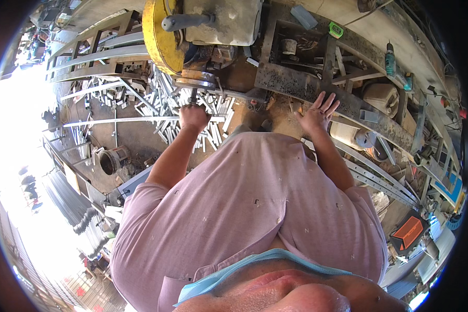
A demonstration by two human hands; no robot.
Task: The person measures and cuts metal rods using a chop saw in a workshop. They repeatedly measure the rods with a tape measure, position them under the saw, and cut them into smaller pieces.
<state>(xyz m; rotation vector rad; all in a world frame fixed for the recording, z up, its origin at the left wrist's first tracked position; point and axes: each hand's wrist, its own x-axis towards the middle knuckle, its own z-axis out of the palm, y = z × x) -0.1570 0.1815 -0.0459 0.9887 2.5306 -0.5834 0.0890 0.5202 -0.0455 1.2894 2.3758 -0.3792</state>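
So the left hand [194, 116] is balled into a fist around a short dark handle [193, 96] that sticks down from under the big machine, knuckles toward the camera, gripping it tight. The right hand [317, 114] is wide open, fingers spread, palm flat on the edge of a rusty steel frame [288, 83] that works as the tabletop here. The two hands are well apart, with the person's pink shirt filling the view below them.

Right above the left hand sits a round metal disc [195, 82], and above that the yellow wheel guard [158, 36] of the machine, with a grey lever grip [184, 22] poking out of it. Around and behind that fist the floor is a mess of short cut silvery metal bars [161, 101], some long strips [114, 120] running off to the left.

Past the right hand there's a tan plastic jug [382, 96], a teal power drill [390, 60] up on the ledge, a green tape measure [336, 30], and perforated flat bars [374, 179] lying just beside the forearm
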